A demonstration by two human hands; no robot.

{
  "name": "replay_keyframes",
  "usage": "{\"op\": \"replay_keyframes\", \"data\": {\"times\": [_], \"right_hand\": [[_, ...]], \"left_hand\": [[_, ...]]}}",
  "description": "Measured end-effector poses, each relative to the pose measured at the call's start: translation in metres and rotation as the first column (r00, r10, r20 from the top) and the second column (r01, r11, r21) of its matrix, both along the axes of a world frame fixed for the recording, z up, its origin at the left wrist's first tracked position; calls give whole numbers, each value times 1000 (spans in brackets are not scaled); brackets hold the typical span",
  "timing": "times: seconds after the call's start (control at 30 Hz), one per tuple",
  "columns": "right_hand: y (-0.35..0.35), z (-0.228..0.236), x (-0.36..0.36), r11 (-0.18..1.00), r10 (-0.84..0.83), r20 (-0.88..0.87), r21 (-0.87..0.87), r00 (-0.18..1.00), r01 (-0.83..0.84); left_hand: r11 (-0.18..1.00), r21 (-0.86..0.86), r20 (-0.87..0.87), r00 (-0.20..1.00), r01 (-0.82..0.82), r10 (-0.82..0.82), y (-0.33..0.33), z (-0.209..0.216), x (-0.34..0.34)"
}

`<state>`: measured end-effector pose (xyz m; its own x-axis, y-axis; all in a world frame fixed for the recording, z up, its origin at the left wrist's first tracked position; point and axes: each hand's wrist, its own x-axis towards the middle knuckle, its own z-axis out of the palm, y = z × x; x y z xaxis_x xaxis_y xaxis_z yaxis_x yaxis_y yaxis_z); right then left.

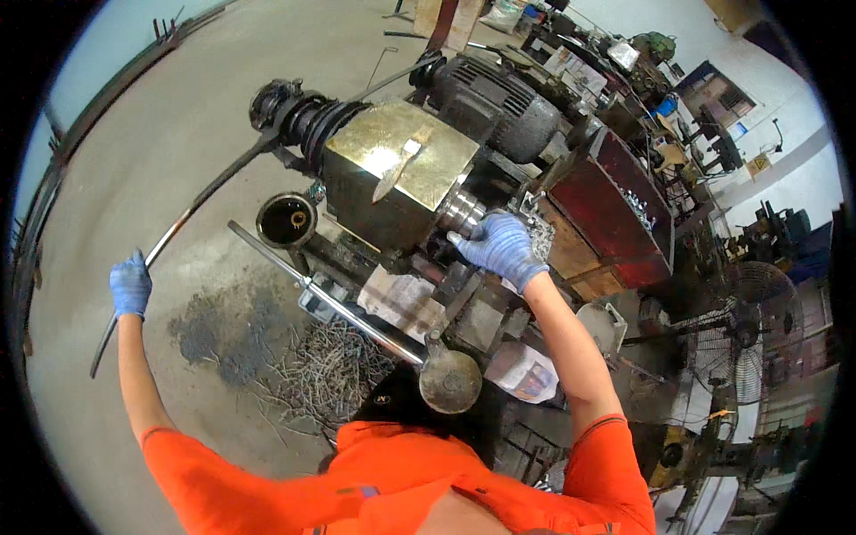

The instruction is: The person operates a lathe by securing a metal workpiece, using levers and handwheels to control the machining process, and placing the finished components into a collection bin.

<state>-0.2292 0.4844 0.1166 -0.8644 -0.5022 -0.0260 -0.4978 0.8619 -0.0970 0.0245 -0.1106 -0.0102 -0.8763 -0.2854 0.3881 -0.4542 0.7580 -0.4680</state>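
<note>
My left hand (132, 283), in a blue glove, is wrapped round a long metal lever (183, 218) that runs up to the black pulley-like end of a machine. In a matching glove, my right hand (504, 248) reaches to the shiny round spindle (461, 212) on the machine's right side. Its fingers are bent at the spindle's front, and whatever they hold is hidden. Between my hands stands the machine's metal housing (406, 165), with a paint brush (398, 169) lying on its top. A second lever (325, 294) with a bright shaft slants across in front.
An electric motor (499, 102) sits behind the housing. Right of it, a dark red bin (611, 209) holds small metal parts. A round cup (286, 220) contains dark liquid. Thin metal scraps (325, 370) are heaped on the floor. A fan (744, 334) stands at the right.
</note>
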Motion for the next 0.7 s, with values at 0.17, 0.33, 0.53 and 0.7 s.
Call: {"op": "replay_keyframes", "data": {"times": [0.17, 0.33, 0.53, 0.7], "right_hand": [[0, 7, 4, 1000, -10, 33, -2, 999, 10], [2, 5, 2, 1000, -14, 48, 14, 999, 14], [18, -3, 1, 985, 24, 51, -169, 998, -15], [53, 23, 19, 932, 30, -131, -356, 991, -75]], "left_hand": [[914, 204, -148, 912, -350, 382, 45, 0, -11], [861, 381, -256, 857, -336, 448, 110, 2, -11], [843, 452, -224, 877, -293, 425, 162, 4, 8], [785, 547, -47, 925, -291, 376, 153, 12, -1]]}}
